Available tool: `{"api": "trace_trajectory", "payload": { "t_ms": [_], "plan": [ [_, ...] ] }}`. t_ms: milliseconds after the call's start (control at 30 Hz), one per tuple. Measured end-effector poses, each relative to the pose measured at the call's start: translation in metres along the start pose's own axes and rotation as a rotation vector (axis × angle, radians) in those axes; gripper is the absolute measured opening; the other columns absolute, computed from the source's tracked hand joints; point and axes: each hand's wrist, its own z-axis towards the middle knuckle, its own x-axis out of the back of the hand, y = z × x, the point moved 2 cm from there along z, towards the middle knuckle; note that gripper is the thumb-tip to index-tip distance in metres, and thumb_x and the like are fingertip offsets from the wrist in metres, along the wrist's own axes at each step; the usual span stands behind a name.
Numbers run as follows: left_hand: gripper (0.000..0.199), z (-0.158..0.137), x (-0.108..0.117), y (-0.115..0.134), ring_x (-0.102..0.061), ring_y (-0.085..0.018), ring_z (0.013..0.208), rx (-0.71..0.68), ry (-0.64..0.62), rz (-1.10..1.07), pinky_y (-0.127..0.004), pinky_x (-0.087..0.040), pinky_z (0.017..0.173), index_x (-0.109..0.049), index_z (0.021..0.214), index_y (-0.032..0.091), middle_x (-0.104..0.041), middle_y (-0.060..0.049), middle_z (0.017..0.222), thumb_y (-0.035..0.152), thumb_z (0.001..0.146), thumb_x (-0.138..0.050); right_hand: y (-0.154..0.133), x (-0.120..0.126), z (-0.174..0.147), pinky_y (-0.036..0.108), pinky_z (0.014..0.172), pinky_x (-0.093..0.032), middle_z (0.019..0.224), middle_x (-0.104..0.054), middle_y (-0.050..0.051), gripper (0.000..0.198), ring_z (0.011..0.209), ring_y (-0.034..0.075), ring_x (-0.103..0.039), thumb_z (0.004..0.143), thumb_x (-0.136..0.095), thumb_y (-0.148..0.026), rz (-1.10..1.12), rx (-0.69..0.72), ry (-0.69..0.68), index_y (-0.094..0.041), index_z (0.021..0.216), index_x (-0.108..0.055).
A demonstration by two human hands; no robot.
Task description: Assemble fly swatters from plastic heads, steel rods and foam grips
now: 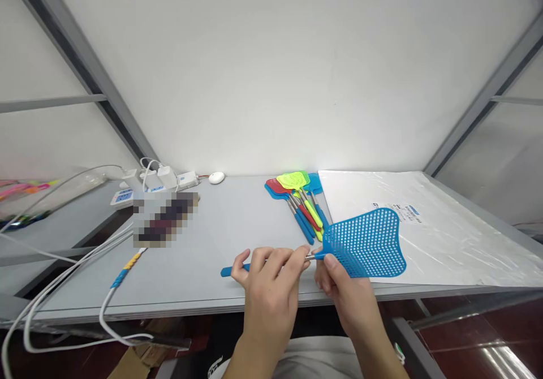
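A blue fly swatter (368, 244) with a perforated head lies across both my hands above the front of the table, its head pointing right. My left hand (274, 277) is wrapped round the handle and the metal shaft, and the handle's blue end sticks out to the left. With thumb and fingers, my right hand (341, 283) pinches the neck where the shaft meets the head. Just beyond my hands, a pile of fly swatters (303, 201) in blue, red, yellow and green lies with the heads toward the wall and the handles toward me.
A white plastic package (449, 237) with a printed label covers the table's right side. On the left stand power strips (123, 198) with white plugs and cables (76, 271). A pixelated object (167, 220) lies near them, and a small white case (216, 177) sits by the wall.
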Motion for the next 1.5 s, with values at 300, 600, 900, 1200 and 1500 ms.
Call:
{"api": "trace_trajectory", "payload": {
  "t_ms": [300, 600, 900, 1200, 1500],
  "plan": [
    [0.037, -0.015, -0.019, 0.008, -0.059, -0.023, 0.092, 0.028, 0.024, -0.049, -0.055, -0.018, 0.104, -0.062, 0.123, 0.033, -0.071, -0.005, 0.101, 0.016, 0.093, -0.051, 0.012, 0.007, 0.008, 0.026, 0.05, -0.035, 0.055, -0.041, -0.005, 0.036, 0.051, 0.01, -0.038, 0.082, -0.07, -0.038, 0.012, 0.132, 0.266, -0.021, 0.06, -0.047],
    [0.015, -0.051, -0.055, 0.005, -0.042, -0.014, 0.056, 0.162, -0.094, -0.925, -0.028, -0.033, 0.056, -0.06, 0.087, 0.024, -0.052, 0.0, 0.064, 0.03, 0.094, -0.047, 0.005, -0.009, 0.012, 0.026, 0.049, -0.037, 0.052, -0.032, -0.007, 0.039, 0.049, 0.01, -0.036, 0.086, -0.065, -0.042, 0.266, 0.086, 0.405, -0.022, 0.062, -0.041],
    [0.045, -0.026, -0.06, -0.005, -0.015, -0.009, 0.049, 0.82, -0.053, -1.544, -0.023, -0.015, 0.045, -0.03, 0.066, 0.022, -0.025, 0.008, 0.055, 0.054, 0.093, -0.045, 0.028, -0.017, 0.0, 0.026, 0.051, -0.035, 0.06, -0.038, -0.005, 0.032, 0.054, 0.01, -0.038, 0.084, -0.066, -0.042, 0.22, 0.036, 0.327, -0.021, 0.068, -0.048],
    [0.046, -0.026, -0.044, -0.011, -0.034, -0.011, 0.055, 0.726, -0.005, -1.458, -0.022, -0.028, 0.05, -0.031, 0.061, 0.021, -0.033, 0.005, 0.054, 0.051, 0.091, -0.05, 0.017, -0.038, -0.004, 0.027, 0.051, -0.031, 0.058, -0.036, -0.004, 0.042, 0.055, 0.012, -0.035, 0.091, -0.054, -0.048, 0.231, 0.035, 0.07, -0.022, 0.061, -0.041],
    [0.042, -0.025, -0.037, -0.027, -0.026, -0.009, 0.051, 0.782, -0.086, -1.388, -0.022, -0.022, 0.047, -0.036, 0.062, 0.02, -0.03, 0.006, 0.056, 0.047, 0.092, -0.048, 0.028, -0.036, -0.008, 0.026, 0.053, -0.033, 0.06, -0.036, -0.006, 0.034, 0.054, 0.01, -0.034, 0.091, -0.058, -0.035, 0.066, 0.134, 0.095, -0.021, 0.064, -0.043]
  ]
}}
